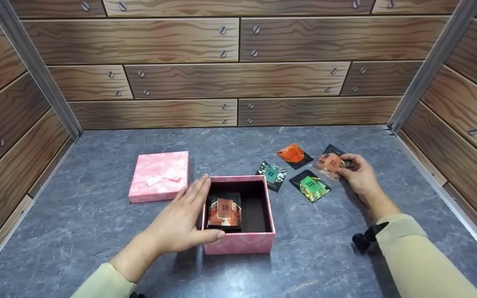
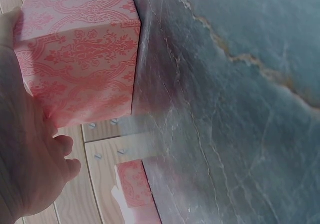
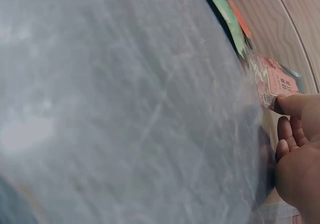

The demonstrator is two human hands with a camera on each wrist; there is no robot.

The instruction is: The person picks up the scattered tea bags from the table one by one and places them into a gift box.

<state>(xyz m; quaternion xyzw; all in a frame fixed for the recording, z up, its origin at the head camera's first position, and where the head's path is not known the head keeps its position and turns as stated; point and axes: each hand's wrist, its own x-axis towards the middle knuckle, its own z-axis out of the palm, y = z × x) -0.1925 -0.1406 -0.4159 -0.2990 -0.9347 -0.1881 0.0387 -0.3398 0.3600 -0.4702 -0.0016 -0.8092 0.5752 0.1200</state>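
My left hand [image 1: 182,225] rests against the left side of an open pink patterned box [image 1: 238,244], fingers extended along its wall and thumb over the front rim. In the left wrist view the hand lies against the box [image 2: 85,54] too. Inside the box, on the left, lie dark sachets, the top one a sachet with a red-brown label [image 1: 225,209]. My right hand [image 1: 360,176] pinches a sachet with a salmon-red label [image 1: 330,162] between thumb and fingers, to the right of the other sachets. The right wrist view shows the held sachet [image 3: 280,82] tilted at the fingertips.
Left of the box lies its pink lid [image 1: 160,176] with a bow. Right of it are a teal sachet [image 1: 272,176], an orange sachet [image 1: 294,155] and a green sachet [image 1: 311,186]. Wood-patterned panels [image 1: 238,80] enclose the grey marbled tabletop [image 1: 110,240].
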